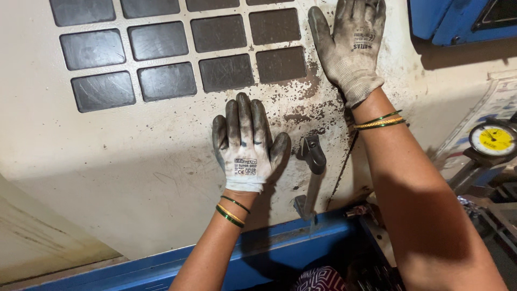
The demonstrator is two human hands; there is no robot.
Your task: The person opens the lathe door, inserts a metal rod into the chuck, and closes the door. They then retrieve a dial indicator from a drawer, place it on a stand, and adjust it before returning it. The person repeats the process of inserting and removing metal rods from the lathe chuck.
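Both gloved hands, left hand (245, 143) and right hand (350, 43), lie flat on panel (134, 161), handle (312, 153) perhaps between.

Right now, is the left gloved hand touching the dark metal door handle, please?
Apart: the head view shows pale panel between the left hand thumb and the handle.

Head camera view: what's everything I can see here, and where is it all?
Panel: one, cream, stained, fills the middle.
Dark squares: about a dozen, grey-black, grid at upper left of the panel.
Handle: one, dark metal, just right of the left hand.
Blue ledge: one, along the bottom below the panel.
Blue housing: one, top right corner.
Dial gauge: one, yellow face, right edge.
Bangles: green and gold, on both wrists.
Left hand: one, soiled white glove, flat on the panel.
Right hand: one, soiled grey glove, flat on the panel at the top.
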